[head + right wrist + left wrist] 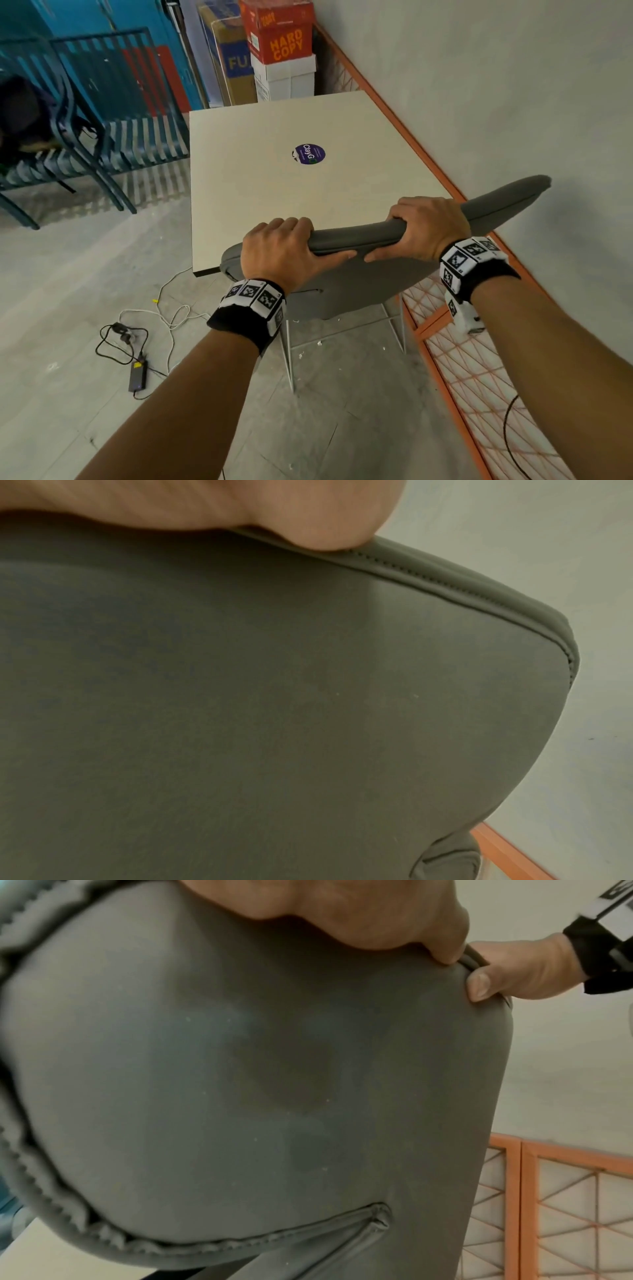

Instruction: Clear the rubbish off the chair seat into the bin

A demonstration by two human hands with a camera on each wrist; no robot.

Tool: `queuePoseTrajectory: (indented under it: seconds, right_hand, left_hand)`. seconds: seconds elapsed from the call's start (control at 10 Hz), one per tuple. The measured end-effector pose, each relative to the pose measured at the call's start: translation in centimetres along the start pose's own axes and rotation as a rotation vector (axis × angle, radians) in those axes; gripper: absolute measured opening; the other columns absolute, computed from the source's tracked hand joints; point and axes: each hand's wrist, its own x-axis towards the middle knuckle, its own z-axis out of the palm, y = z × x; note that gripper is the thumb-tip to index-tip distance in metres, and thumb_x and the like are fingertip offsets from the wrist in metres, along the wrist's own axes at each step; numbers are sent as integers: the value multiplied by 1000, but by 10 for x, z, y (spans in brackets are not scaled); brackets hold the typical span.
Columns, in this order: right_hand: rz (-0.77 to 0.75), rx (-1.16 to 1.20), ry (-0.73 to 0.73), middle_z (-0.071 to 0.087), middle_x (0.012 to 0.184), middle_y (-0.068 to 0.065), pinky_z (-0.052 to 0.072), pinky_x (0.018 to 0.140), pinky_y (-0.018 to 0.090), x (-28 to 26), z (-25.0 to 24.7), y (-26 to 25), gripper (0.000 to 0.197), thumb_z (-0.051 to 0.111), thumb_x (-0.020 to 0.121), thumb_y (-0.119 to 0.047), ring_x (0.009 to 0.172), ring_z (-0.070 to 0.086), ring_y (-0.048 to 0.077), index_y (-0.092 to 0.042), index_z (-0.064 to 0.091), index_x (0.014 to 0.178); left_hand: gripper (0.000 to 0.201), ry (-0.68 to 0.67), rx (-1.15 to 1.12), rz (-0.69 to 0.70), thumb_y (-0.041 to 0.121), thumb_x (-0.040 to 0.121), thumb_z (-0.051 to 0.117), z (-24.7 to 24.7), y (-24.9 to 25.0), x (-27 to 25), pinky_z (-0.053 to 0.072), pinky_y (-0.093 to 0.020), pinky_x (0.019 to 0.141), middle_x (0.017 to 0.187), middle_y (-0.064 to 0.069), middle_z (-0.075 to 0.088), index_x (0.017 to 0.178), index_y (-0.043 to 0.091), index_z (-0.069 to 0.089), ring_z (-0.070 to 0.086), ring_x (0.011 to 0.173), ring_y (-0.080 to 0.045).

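- Both grips are clamped on the top edge of the grey chair (359,274) back: left hand (277,253) and right hand (428,228) curl over it, thumbs behind.
- Judged step: drawing the chair out from under the table (274,178). Pull evenly so the thin legs don't twist or snag.
- Seat, rubbish and bin are hidden or out of view; move gently.

The chair (359,274) stands pushed against the desk (274,178) at its 6 o'clock edge. Stacked boxes (281,51) sit beyond the desk at 12 o'clock, 2 slatted chairs (102,137) at 10 o'clock, cables (144,329) on the floor at 8 o'clock.
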Motion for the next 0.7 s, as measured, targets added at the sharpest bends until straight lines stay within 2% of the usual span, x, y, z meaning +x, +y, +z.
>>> queuePoseTrajectory:
  seconds: [0.2, 0.3, 0.4, 0.5, 0.6, 0.7]
  right_hand:
    - [-4, 18, 13, 63, 75, -8, 43, 62, 26, -8, 4, -1, 85, 35, 49, -101, 66, 57, 14, -27, 62, 79]
    - [-5, 20, 6, 62, 76, -9, 44, 63, 27, -12, 3, -2, 84, 36, 49, -101, 68, 56, 13, -28, 61, 80]
    - [-22, 37, -9, 61, 77, -10, 40, 62, 26, -22, -2, -3, 83, 37, 48, -101, 69, 56, 13, -29, 61, 81]
    - [-31, 73, -17, 64, 82, -9, 41, 68, 29, -35, -8, -6, 83, 40, 50, -99, 73, 58, 14, -28, 64, 86]
    - [-20, 171, 42, 67, 103, -7, 41, 91, 37, -50, -5, -7, 78, 48, 62, -90, 95, 60, 17, -28, 63, 107]
    - [-1, 306, 221, 55, 137, -3, 25, 118, 43, -83, 17, -16, 64, 54, 81, -63, 133, 45, 20, -26, 51, 133]
  left_hand:
    - [75, 11, 8, 12, 91, 70, 46, -2, 2, -7, 45, -29, 48, 54, 3, 60, 61, 18, 62, 57, 50, -20]
    - [74, -38, 35, -9, 91, 70, 46, -8, 6, -11, 45, -30, 49, 56, 4, 61, 64, 19, 63, 58, 53, -19]
    - [73, -103, 43, -26, 90, 71, 46, -16, 11, -15, 46, -31, 54, 63, 5, 65, 72, 20, 67, 61, 61, -19]
    - [61, -150, -17, -15, 78, 79, 53, -27, 18, -27, 49, -37, 77, 93, 6, 73, 97, 23, 71, 65, 94, -21]
    - [51, -146, -67, 7, 48, 88, 57, -42, 25, -61, 39, -49, 106, 138, 0, 59, 131, 21, 59, 46, 134, -30]
    - [48, -188, -119, -28, 49, 93, 47, -57, 31, -131, 40, -52, 107, 148, 2, 48, 131, 23, 60, 41, 139, -34]
